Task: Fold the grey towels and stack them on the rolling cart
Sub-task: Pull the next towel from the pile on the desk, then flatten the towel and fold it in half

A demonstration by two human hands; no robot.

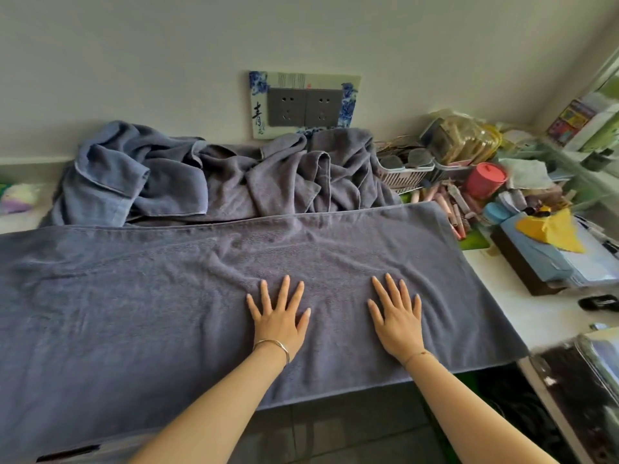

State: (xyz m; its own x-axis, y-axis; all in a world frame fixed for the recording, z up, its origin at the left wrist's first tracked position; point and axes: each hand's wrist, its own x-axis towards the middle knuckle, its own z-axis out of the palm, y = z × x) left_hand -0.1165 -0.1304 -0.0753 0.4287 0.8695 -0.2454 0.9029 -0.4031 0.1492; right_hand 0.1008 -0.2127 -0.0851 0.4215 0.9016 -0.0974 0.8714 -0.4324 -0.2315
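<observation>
A pale wall (pixel 301 35) backs a white table (pixel 522 296), and a double grey socket (pixel 303 107) sits on it inside a blue-and-white patterned frame. Spread lengthwise across the table lies a grey towel (pixel 134 296), mostly flat with soft creases near its middle, its near edge hanging over the table's front. The left hand (pixel 279 316) rests palm down on the towel with fingers straight and fanned, grasping nothing; a thin bangle (pixel 273 346) circles its wrist. The right hand (pixel 397 314) lies just beside it in the same way, flat and spread on the cloth, holding nothing. Behind the spread towel, against the wall, a heap of crumpled grey towels (pixel 217 175) sits unfolded. To the right the table is crowded: a white slotted basket (pixel 405 175), a red round container (pixel 485 179), a yellow cloth (pixel 549 232) on a blue box (pixel 532 259), and scattered small pink items too blurred to identify.
</observation>
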